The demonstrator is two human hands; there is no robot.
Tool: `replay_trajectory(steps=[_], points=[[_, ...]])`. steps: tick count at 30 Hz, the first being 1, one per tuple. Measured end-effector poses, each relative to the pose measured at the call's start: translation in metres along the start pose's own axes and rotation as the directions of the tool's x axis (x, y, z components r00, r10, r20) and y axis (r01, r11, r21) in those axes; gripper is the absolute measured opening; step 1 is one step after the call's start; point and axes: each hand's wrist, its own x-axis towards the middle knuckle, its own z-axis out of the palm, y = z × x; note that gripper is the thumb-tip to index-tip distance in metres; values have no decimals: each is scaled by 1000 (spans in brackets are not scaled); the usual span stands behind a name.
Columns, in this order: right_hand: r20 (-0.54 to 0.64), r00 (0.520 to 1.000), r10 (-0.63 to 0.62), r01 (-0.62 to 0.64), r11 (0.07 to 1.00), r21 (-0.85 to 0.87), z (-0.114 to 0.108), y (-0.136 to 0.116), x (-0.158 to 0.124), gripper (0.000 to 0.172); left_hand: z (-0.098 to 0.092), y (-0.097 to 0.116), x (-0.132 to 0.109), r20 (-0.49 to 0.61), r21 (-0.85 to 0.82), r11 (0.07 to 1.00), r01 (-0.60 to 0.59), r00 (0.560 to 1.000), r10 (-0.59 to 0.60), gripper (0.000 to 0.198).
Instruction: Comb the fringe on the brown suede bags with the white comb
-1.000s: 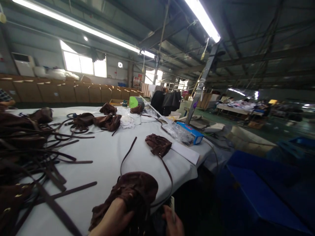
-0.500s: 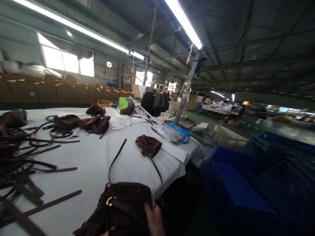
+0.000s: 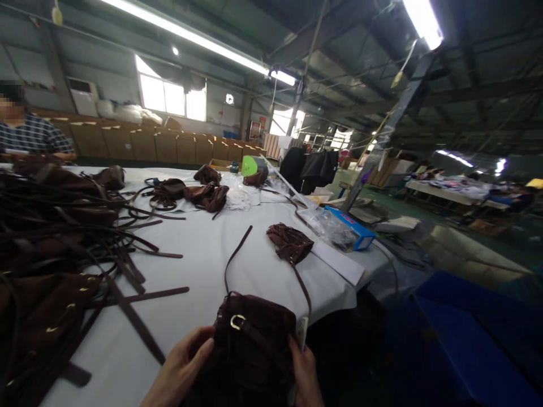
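Observation:
A dark brown suede bag (image 3: 254,347) with a gold buckle lies at the near edge of the white table (image 3: 203,265). My left hand (image 3: 182,370) grips its left side, fingers curled on the suede. My right hand (image 3: 304,373) holds its right side, next to a small white tag. The bag's thin strap loops away over the table toward a smaller brown pouch (image 3: 291,243).
A heap of brown bags and loose straps (image 3: 55,249) fills the table's left. More brown bags (image 3: 203,195), a green object (image 3: 251,165) and a blue box (image 3: 350,226) lie farther back. A person in a checked shirt (image 3: 31,135) sits at far left. Blue bins (image 3: 475,339) stand at right.
The bag has been turned buckle-up and both hands now hold its sides. The camera has swung left, bringing the strap heap and the seated person into view.

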Motion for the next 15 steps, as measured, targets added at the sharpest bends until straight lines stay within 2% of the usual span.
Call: replay_trajectory(steps=[3, 5, 7, 9, 12, 15], points=[[9, 1000, 1, -1, 1000, -6, -1, 0, -7, 54, 3, -21, 1, 64, 163, 983, -87, 995, 77, 32], [6, 1000, 9, -9, 1000, 3, 0, -1, -11, 53, 5, -41, -6, 93, 130, 991, -17, 996, 5, 37], [14, 999, 36, -37, 999, 22, 4, -4, -15, 52, 9, -60, -14, 68, -15, 993, 115, 991, -114, 45], [26, 998, 55, -55, 998, 27, 10, -8, -17, 51, 11, -77, -18, -18, -215, 946, 241, 968, -251, 51], [24, 999, 47, -46, 999, -17, 18, -12, -19, 51, 10, -92, -17, -108, -522, 776, 353, 876, -470, 42], [-6, 999, 36, -36, 998, -51, 18, -10, -17, 52, 6, -100, -17, -116, -697, 623, 354, 803, -585, 26]])
